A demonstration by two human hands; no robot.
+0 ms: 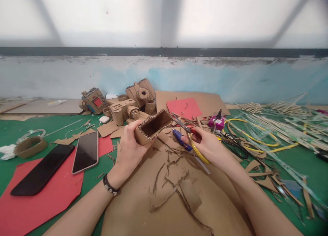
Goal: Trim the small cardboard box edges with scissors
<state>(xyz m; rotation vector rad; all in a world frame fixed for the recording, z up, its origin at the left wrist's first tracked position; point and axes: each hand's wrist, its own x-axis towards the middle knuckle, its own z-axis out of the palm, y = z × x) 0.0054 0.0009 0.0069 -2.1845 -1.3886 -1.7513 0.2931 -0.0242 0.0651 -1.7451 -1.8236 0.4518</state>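
Observation:
My left hand is closed around a small open cardboard box, held tilted so its hollow inside faces me. My right hand grips a pair of scissors with blue and yellow handles, the blades pointing left toward the box's right edge. Both hands hover over a large brown cardboard sheet littered with thin cardboard strips. A dark bead bracelet sits on my left wrist.
Two phones lie on red paper at the left. Cardboard models stand by the wall, with a red sheet beside them. A pink object, yellow cable and wooden sticks fill the right. A tape roll lies far left.

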